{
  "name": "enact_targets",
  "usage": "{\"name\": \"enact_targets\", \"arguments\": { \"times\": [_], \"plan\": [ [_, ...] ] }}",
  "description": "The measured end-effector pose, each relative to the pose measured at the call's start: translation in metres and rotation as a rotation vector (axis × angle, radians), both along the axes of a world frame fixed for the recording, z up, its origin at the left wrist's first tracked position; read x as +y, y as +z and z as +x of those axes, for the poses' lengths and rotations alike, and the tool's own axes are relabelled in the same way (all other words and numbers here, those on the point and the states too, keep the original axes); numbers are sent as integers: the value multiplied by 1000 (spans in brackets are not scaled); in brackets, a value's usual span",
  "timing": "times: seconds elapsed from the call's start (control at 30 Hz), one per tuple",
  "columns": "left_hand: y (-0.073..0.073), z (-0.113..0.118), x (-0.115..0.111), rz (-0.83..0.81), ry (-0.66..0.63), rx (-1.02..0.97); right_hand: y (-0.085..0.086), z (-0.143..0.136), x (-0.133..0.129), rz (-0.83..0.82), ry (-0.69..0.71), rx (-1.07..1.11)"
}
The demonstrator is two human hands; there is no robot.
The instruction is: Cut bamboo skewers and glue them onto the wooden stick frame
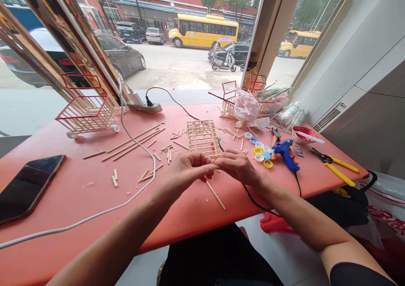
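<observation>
My left hand (193, 168) and my right hand (236, 164) meet at the middle of the pink table (177, 218), fingertips pinched together. Whatever lies between the fingers is too small or hidden to name. Just beyond them stands a small frame of pale wooden sticks (202, 137), its near end close to my fingers. A loose wooden stick (215, 194) lies on the table below my hands. Short cut sticks (169, 155) are scattered to the left of the frame, and longer sticks (136, 144) lie farther left.
A blue glue gun (286, 154), bottle caps (258, 150) and yellow-handled pliers (340, 170) lie at the right. A phone (30, 187) and white cable (104, 212) are at the left. Small stick carts (87, 113) stand at the back left and right, near a power strip (144, 106).
</observation>
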State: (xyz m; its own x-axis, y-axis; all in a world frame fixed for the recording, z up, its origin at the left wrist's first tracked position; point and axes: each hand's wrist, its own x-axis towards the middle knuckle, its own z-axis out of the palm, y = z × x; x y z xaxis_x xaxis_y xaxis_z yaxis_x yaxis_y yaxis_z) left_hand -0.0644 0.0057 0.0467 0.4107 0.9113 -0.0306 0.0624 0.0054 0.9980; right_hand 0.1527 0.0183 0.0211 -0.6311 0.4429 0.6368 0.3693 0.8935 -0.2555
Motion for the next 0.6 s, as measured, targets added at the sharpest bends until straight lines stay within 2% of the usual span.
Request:
{"name": "enact_targets", "arguments": {
  "times": [0.4, 0.6],
  "plan": [
    [2, 3, 0, -2, -21, -24, -2, 3, 4, 45, 7, 46],
    [7, 3, -5, 173, 35, 58, -2, 3, 5, 57, -10, 40]
  ]
}}
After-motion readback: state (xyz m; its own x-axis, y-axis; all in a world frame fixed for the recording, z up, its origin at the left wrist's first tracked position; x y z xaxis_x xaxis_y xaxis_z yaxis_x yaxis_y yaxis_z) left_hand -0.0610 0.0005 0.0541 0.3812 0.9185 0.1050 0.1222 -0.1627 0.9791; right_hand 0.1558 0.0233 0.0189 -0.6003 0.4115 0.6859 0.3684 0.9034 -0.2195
